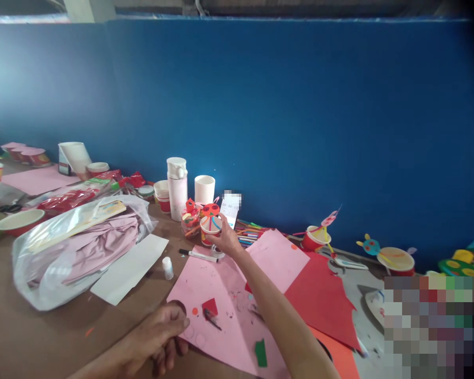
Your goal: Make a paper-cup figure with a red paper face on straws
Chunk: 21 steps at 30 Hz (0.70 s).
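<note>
My right hand [228,239] reaches forward, thumb and fingers around the side of a paper cup [210,226]. A red-orange paper face [210,210] with dark eyes and pink feelers stands up at the cup's rim. My left hand [161,329] is low at the near left edge of a pink paper sheet [225,316], its fingers curled and thumb pressed in; whether it pinches anything is hidden. On that sheet lie a red paper scrap [209,305], a green scrap [260,352] and an orange dot [195,311]. A marker [198,256] lies at its far edge.
A plastic bag of pink cloth [102,242], a white card [130,269] and a small white bottle [167,268] are at left. Behind stand a flask [177,195] and stacked cups [204,189]. Red paper [319,295] and decorated cups [316,239] are at right, before a blue wall [260,105].
</note>
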Tool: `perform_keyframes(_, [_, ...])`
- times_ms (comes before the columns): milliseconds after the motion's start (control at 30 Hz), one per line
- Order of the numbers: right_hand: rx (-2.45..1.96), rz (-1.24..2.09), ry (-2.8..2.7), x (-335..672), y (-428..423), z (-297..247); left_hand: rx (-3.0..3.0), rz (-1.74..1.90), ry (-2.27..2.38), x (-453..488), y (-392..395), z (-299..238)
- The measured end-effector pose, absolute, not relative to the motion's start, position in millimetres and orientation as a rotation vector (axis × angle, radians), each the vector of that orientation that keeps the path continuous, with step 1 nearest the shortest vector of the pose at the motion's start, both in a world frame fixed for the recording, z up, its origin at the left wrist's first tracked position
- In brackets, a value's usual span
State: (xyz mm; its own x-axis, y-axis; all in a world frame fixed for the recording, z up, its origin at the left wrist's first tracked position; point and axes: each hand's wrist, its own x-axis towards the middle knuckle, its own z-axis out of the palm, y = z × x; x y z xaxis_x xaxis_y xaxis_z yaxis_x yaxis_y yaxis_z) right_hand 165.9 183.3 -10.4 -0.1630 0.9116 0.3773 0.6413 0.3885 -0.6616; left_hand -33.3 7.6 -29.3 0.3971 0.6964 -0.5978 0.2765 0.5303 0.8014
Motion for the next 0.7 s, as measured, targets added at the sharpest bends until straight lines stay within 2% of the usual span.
perform_keyframes(333, [-1.381, 0.213, -1.991, 182, 164, 1, 1.093, 0.255, 1.259, -26, 8, -20])
perform_keyframes(500, [-1.330, 0.088, -2.151, 210, 104, 1, 1.096, 0.255, 1.298, -22, 4, -4])
perform_keyframes(700, [-1.308, -0.014, -2.390, 235, 41, -23, 1.018, 0.223, 1.243, -21, -11, 12])
